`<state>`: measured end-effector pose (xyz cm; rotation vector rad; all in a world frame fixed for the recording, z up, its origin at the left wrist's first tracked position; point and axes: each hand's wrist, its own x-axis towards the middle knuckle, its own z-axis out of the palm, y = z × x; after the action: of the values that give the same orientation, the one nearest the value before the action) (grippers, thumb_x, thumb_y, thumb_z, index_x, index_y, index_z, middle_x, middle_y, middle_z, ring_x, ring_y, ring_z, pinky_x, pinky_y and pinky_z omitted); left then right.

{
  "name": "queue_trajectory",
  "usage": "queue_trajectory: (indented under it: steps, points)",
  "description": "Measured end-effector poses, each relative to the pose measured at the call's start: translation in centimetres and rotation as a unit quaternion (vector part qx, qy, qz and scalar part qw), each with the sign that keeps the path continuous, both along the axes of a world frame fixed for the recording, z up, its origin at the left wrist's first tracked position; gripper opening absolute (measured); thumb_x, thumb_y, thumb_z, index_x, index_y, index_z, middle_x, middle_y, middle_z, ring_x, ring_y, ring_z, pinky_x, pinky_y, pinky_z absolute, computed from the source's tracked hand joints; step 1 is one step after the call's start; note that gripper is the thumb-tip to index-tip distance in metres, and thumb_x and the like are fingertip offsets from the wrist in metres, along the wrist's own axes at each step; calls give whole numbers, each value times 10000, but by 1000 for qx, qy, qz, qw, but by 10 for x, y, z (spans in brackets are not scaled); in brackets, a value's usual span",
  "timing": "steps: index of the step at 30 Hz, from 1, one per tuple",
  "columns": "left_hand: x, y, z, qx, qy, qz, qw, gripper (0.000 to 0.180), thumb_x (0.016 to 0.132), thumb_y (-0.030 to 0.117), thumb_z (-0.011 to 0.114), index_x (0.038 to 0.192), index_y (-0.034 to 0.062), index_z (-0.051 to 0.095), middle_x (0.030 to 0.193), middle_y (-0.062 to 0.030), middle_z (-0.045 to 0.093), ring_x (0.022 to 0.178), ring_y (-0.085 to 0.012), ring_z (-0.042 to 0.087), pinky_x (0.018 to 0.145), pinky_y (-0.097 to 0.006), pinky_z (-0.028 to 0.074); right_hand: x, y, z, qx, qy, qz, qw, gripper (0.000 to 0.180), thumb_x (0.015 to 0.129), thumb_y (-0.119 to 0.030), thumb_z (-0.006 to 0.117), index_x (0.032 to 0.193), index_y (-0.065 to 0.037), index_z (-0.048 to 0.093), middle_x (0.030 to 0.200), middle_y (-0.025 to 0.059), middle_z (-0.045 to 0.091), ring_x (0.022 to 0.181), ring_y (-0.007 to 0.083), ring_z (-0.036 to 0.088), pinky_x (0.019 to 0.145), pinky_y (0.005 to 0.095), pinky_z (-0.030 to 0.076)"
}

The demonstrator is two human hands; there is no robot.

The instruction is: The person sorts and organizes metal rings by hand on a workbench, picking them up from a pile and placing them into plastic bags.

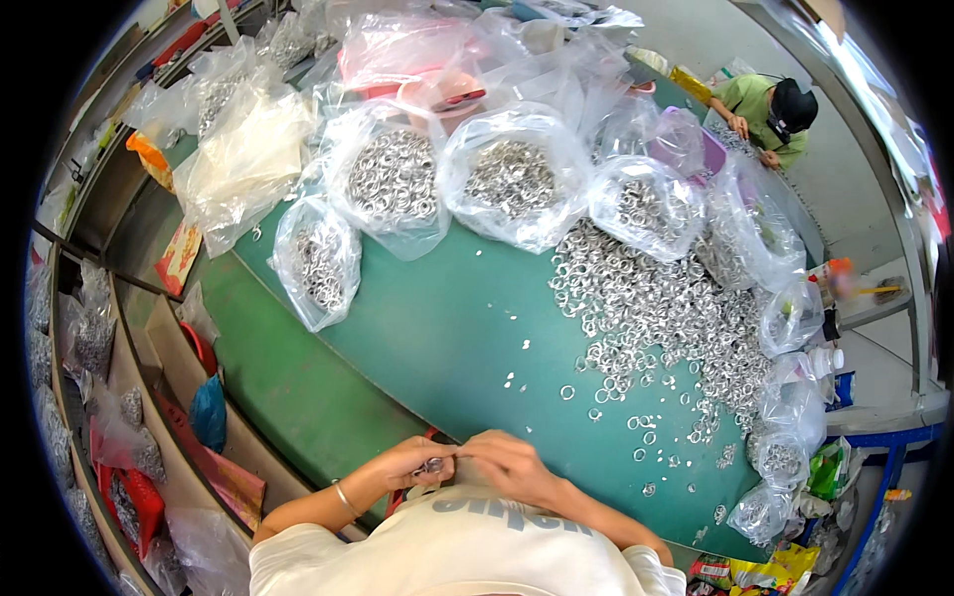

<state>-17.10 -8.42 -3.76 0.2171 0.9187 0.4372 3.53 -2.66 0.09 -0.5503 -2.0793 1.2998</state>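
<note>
My left hand (405, 465) is curled at the table's near edge, close to my body, with a few small silver metal rings (429, 465) held in its fingers. My right hand (512, 467) meets it from the right, its fingers pressed together at the left fingertips. Whatever the right fingers pinch is too small to make out. To the right, a big heap of loose silver rings (676, 308) spreads over the green tabletop (447, 338). Some single rings (567, 392) lie apart from the heap, nearer to me.
Open clear plastic bags of metal parts (393, 184) line the table's far side, and more bags (780, 457) stand along the right edge. Shelves with bagged parts (94, 328) run down the left. Another person (770, 109) works at the far right.
</note>
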Motion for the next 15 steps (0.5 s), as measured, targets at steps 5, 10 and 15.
queue_trajectory:
  steps: [5, 10, 15]
  points:
    - [37, 97, 56, 30, -119, 138, 983, 282, 911, 288, 542, 788, 37, 581, 650, -33, 567, 497, -96, 494, 415, -205, 371, 32, 5, 13, -179, 110, -290, 934, 178, 904, 18, 473, 1003, 45, 618, 892, 105, 622, 821, 142, 574, 744, 256, 458]
    - [118, 267, 96, 143, -176, 320, 920, 181, 883, 52, 486, 1038, -40, 472, 943, -114, 556, 831, -184, 585, 729, -290, 548, 56, 6, 19, -211, 166, -382, 884, 193, 916, 9, 468, 1083, 35, 561, 925, 79, 593, 843, 133, 556, 787, 259, 443]
    - [183, 354, 139, 236, -54, 416, 877, 319, 870, 161, 469, 1092, -68, 477, 1065, -163, 529, 1009, -197, 498, 927, -394, 393, 88, 3, 8, -236, 102, -439, 861, 177, 890, 2, 527, 1058, 11, 582, 926, 69, 602, 845, 131, 561, 761, 251, 438]
